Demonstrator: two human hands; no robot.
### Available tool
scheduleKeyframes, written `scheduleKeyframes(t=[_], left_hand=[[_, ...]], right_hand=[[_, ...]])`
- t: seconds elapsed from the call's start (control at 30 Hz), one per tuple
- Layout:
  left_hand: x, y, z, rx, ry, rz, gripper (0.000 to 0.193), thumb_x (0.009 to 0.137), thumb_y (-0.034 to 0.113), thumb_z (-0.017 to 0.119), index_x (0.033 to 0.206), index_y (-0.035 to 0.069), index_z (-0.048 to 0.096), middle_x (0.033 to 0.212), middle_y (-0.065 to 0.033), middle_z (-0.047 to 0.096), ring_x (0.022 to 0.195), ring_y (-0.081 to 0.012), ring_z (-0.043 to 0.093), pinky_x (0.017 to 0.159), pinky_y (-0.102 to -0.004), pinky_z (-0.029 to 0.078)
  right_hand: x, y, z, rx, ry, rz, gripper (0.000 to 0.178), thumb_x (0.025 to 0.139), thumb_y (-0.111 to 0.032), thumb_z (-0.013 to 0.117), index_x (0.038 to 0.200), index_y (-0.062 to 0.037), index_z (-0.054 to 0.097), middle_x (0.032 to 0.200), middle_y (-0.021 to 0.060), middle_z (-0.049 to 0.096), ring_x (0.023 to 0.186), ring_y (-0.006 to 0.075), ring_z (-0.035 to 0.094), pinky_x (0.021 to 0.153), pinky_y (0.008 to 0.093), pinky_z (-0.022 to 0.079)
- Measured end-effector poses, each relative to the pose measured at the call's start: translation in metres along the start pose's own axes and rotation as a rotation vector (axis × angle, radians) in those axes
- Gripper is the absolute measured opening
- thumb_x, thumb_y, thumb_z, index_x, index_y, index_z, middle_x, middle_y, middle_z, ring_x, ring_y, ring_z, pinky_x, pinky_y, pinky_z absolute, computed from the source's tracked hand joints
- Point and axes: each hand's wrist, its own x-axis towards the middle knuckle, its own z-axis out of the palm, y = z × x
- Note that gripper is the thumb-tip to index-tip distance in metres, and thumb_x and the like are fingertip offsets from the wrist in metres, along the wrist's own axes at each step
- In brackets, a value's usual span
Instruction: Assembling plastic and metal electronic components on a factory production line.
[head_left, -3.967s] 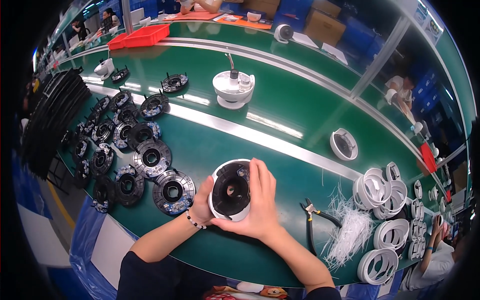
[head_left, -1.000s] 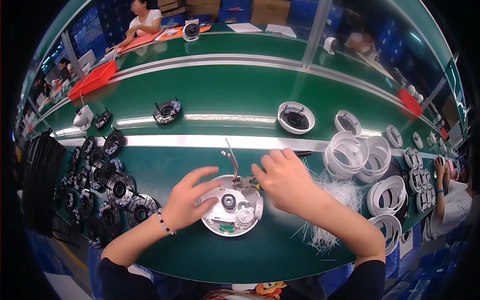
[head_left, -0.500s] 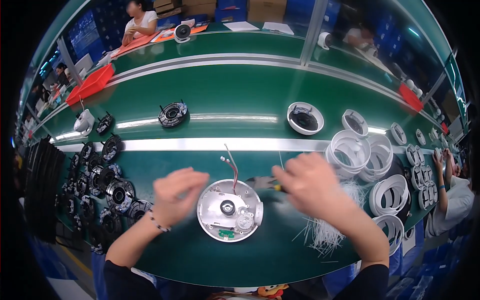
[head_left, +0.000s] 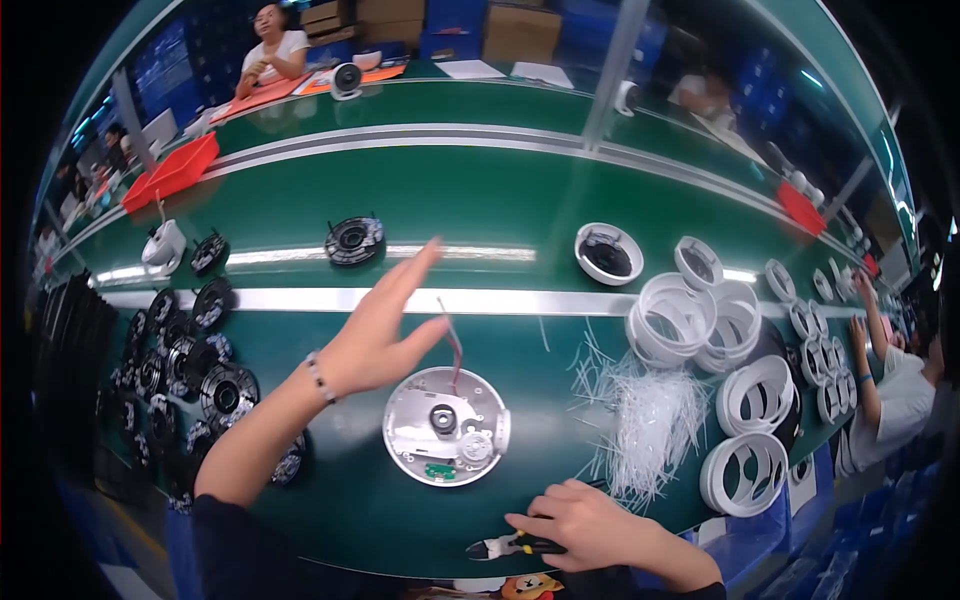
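My left hand (head_left: pixel 375 345) is open, fingers stretched toward the far side and thumb apart. It hovers behind a round white housing (head_left: pixel 405 462), whose upright red-and-white wires (head_left: pixel 457 362) rise just beside the thumb. Inside the housing sit a black round centre part (head_left: pixel 443 419) and a small green circuit board (head_left: pixel 438 470). Close to the front table edge, my right hand (head_left: pixel 590 528) is closed around the handles of diagonal cutters (head_left: pixel 488 549). Their jaws point left. Thin white cable ties (head_left: pixel 650 415) lie in a loose pile beyond that hand.
Black round assemblies (head_left: pixel 228 392) crowd the left side. White rings (head_left: pixel 745 475) are stacked at right. A black assembly (head_left: pixel 354 240) and a white ring with a dark insert (head_left: pixel 608 253) rest on the far green surface. Co-workers (head_left: pixel 275 55) sit at the back and right.
My right hand has come down toward the front edge with the cutters, away from the housing. My left hand has reached forward, past the housing's left side. The view has shifted slightly.
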Motion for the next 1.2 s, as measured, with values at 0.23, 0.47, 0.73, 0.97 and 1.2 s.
scheduleKeyframes(t=[0.23,0.47,0.73,0.97,1.2], left_hand=[[-0.063,-0.042,0.026,-0.895,-0.508,-0.763,0.041,0.087,0.026,0.050,0.119,0.001,0.043,0.107,-0.0115,0.054,0.096,-0.0135,0.053,0.080,-0.0289,0.047],[0.041,-0.078,0.054,-1.123,0.021,-0.825,0.039,0.092,0.027,0.034,0.120,0.000,0.036,0.115,-0.0164,0.048,0.103,-0.0274,0.052,0.076,-0.0412,0.053],[0.125,-0.118,0.070,-1.122,0.201,-0.803,0.047,0.090,0.027,0.042,0.121,-0.006,0.029,0.118,-0.0169,0.040,0.100,-0.0285,0.050,0.081,-0.0395,0.048],[0.089,-0.158,0.003,0.678,0.165,-0.327,0.025,0.072,0.024,0.059,0.067,-0.001,0.058,0.072,-0.0213,0.059,0.073,-0.0357,0.058,0.066,-0.0439,0.047],[0.088,-0.192,0.008,0.396,0.187,-0.804,0.042,0.069,0.033,0.062,0.087,-0.004,0.062,0.094,-0.0224,0.060,0.092,-0.0328,0.058,0.081,-0.0377,0.046]], right_hand=[[0.020,0.009,0.025,-0.063,0.119,0.024,0.057,0.059,-0.020,0.068,0.112,-0.0070,0.054,0.084,0.0042,0.050,0.078,0.0190,0.048,0.068,0.0307,0.036],[0.052,0.014,0.050,-0.091,0.171,0.048,0.055,0.061,-0.022,0.068,0.110,-0.0039,0.053,0.094,0.0068,0.047,0.087,0.0212,0.045,0.074,0.0313,0.035],[0.043,0.045,0.013,-0.118,0.560,0.054,0.051,0.061,-0.035,0.071,0.100,-0.0072,0.055,0.108,0.0144,0.049,0.096,0.0286,0.050,0.078,0.0403,0.040],[-0.059,0.153,-0.084,-0.574,0.933,1.109,0.036,0.068,-0.037,0.066,0.074,-0.0014,0.060,0.069,0.0170,0.060,0.063,0.0346,0.057,0.059,0.0402,0.044],[-0.087,0.193,-0.075,-0.556,1.079,1.103,0.023,0.064,-0.016,0.061,0.060,0.0010,0.046,0.056,0.0187,0.049,0.056,0.0359,0.050,0.053,0.0431,0.039]])
